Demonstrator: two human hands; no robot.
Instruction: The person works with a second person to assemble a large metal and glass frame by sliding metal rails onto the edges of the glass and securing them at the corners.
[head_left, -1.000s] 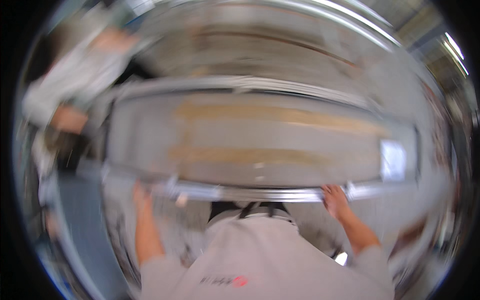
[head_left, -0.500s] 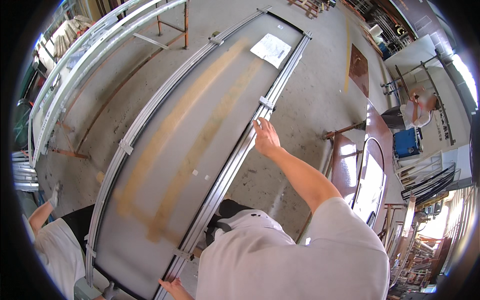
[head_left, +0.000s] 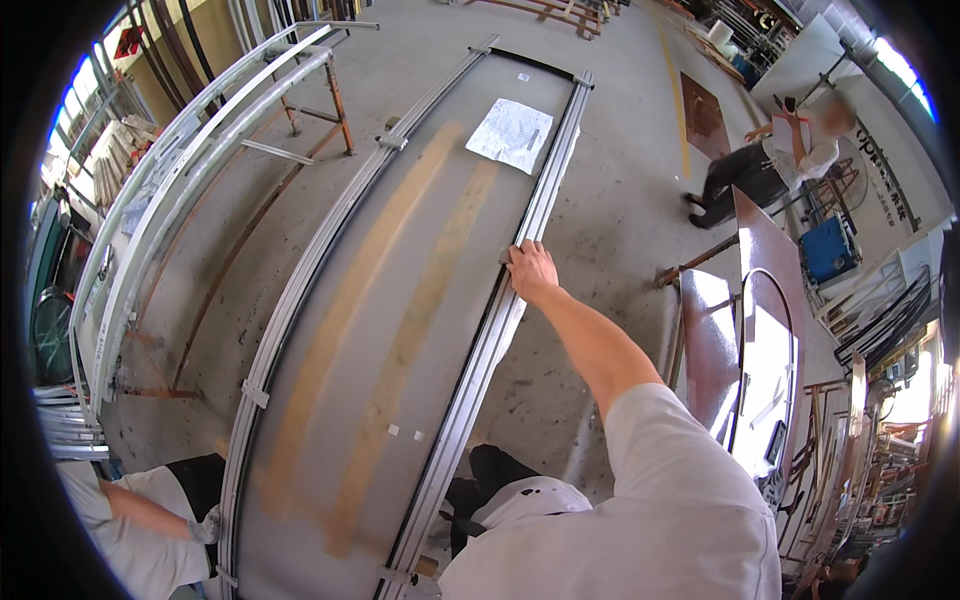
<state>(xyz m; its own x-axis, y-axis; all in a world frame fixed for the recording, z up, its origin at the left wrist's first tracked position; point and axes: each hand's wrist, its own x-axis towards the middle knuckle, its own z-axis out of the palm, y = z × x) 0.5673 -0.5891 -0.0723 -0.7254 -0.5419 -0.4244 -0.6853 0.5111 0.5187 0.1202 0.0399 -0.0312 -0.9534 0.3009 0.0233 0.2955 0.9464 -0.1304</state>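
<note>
A long panel (head_left: 350,290) with a grey translucent face and two yellowish bands lies in front of me, edged by silver metal rails. My right hand (head_left: 532,270) is closed over a small metal clip (head_left: 503,257) on the right rail (head_left: 490,345). Its fingers curl over the rail's inner edge. A crumpled white sheet (head_left: 510,135) lies on the panel's far end. More clips (head_left: 256,393) sit along the left rail (head_left: 300,285). My left hand is out of view.
At the lower left, a co-worker's gloved hand (head_left: 207,525) is at the left rail. Curved white frames (head_left: 190,170) rest on a rusty stand (head_left: 338,100) to the left. Brown glossy boards (head_left: 768,250) stand at the right. Another person (head_left: 790,150) is beyond them.
My right hand has moved along the rail onto the clip. My left hand has left the view. The co-worker's gloved hand has come to the left rail. The far person now stands more upright.
</note>
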